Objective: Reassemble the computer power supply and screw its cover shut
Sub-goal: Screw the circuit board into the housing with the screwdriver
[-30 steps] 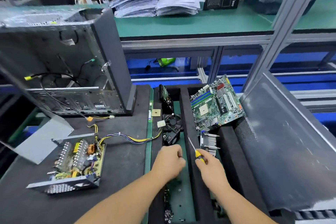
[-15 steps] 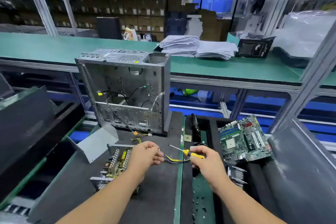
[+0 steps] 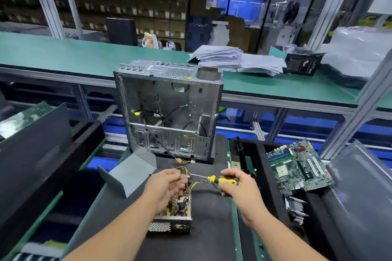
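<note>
The open power supply [image 3: 177, 210] lies on the black mat with its circuit board showing and its yellow and black wires [image 3: 199, 183] trailing right. Its bent grey cover [image 3: 131, 174] sits apart to the left. My right hand [image 3: 237, 186] grips a yellow-handled screwdriver [image 3: 226, 180], shaft pointing left. My left hand [image 3: 165, 186] hovers over the supply's far end. Its curved fingers reach the shaft's tip, and blur hides whether they pinch anything.
An empty computer case [image 3: 169, 110] stands upright just behind the supply. On the right, a black foam tray [image 3: 261, 178] holds a motherboard [image 3: 299, 165] and a heatsink [image 3: 294, 210]. A dark panel [image 3: 360, 197] leans at far right, another dark panel [image 3: 36, 150] at left.
Both hands left the parts tray on the right and came over the power supply. The view swung left and up. The screwdriver stayed in my right hand, its tip now at my left fingers.
</note>
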